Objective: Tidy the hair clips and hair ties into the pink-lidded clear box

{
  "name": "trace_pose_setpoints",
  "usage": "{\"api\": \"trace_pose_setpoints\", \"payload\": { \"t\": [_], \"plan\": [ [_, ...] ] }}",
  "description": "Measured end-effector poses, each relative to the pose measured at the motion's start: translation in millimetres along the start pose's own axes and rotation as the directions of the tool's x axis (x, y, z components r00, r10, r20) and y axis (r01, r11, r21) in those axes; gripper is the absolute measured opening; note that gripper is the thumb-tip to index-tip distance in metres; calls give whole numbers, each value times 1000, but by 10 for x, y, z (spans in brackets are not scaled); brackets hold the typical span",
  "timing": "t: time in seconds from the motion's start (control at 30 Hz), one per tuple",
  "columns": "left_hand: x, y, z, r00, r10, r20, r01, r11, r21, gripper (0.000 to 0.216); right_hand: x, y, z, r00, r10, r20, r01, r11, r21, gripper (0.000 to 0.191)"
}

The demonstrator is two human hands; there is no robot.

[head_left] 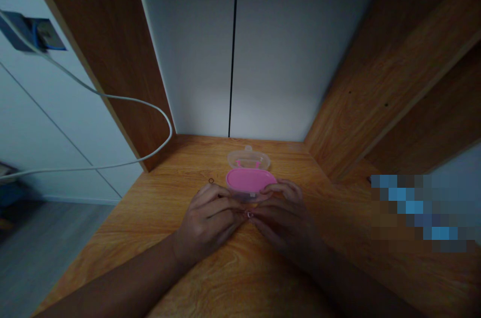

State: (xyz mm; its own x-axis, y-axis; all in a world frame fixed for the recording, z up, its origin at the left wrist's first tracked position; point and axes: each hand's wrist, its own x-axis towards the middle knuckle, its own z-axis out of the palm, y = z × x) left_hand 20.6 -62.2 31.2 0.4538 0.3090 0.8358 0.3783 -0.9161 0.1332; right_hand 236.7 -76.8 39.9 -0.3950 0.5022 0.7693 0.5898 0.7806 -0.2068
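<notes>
My left hand (209,218) and my right hand (285,218) meet on the wooden desk (240,268), fingertips pinched together on a tiny pinkish item (249,214) that is too small to name. Just beyond the fingers lies a small pink oval case (251,180), open, with its clear lid (248,159) folded back toward the wall. My right fingertips touch the case's near edge. A small dark ring (211,181) lies on the desk to the left of the case.
The desk sits in a nook with a white back wall (263,57) and wooden side panels (112,47). A white cable (112,97) hangs from a wall socket (33,32) at the left. Grey floor (37,248) shows lower left.
</notes>
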Motion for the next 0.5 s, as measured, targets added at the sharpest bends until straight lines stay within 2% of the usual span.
{"api": "trace_pose_setpoints", "payload": {
  "t": [0.13, 0.33, 0.5],
  "plan": [
    [11, -16, -19, 1000, 10, 18, -10, 1000, 11, 13, -24, 19, 10, 1000, 12, 7, -12, 1000, -3, 9],
    [45, -29, -70, 994, 103, 36, -103, 995, 1, 11, -55, 44, 34, 1000, 2, 31, -2, 1000, 1, 10],
    [25, -36, -75, 994, 100, 44, -99, 995, -22, 9, -51, 51, 37, 999, -22, 40, 22, 1000, -5, 8]
  ]
}}
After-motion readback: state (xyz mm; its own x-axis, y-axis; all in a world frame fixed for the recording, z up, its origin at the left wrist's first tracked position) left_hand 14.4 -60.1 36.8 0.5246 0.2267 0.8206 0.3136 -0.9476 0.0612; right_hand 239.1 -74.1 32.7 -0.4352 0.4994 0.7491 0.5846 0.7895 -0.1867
